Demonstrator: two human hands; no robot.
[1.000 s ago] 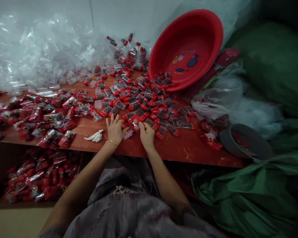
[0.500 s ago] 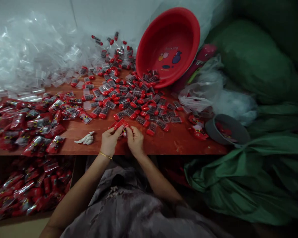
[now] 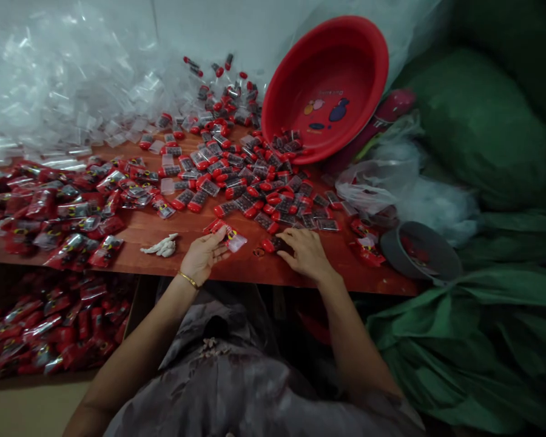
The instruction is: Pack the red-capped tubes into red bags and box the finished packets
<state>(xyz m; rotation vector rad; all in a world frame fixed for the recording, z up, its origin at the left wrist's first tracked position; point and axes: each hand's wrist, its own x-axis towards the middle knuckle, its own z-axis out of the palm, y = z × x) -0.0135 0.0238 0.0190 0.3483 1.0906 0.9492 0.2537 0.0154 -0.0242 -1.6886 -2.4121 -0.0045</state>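
Note:
In my left hand (image 3: pixel 204 256), a red printed plastic packet (image 3: pixel 233 238) with a clear end is pinched between thumb and fingers. My right hand (image 3: pixel 306 254) is at the near edge of the pile, thumb and fingers closed round a small red-capped case (image 3: pixel 269 245) with dark contents. A small red ring (image 3: pixel 258 252) lies on the table between the hands. Beyond them spreads a heap of similar red-capped clear cases (image 3: pixel 241 182). Left of my left hand rests a crumpled white piece (image 3: pixel 162 246), perhaps a glove or cloth.
Filled red packets (image 3: pixel 73 206) cover the left of the red-brown table (image 3: pixel 134 233); more lie in a box (image 3: pixel 54 328) below. Clear plastic sleeves (image 3: pixel 73 79) pile up behind. A red basin (image 3: pixel 325 91) leans at the back. A grey bowl (image 3: pixel 391 252) and green sacks (image 3: pixel 446 340) are at right.
My hands have parted. The left keeps the red packet, while the right has moved right to a red-capped case. The view has shifted slightly.

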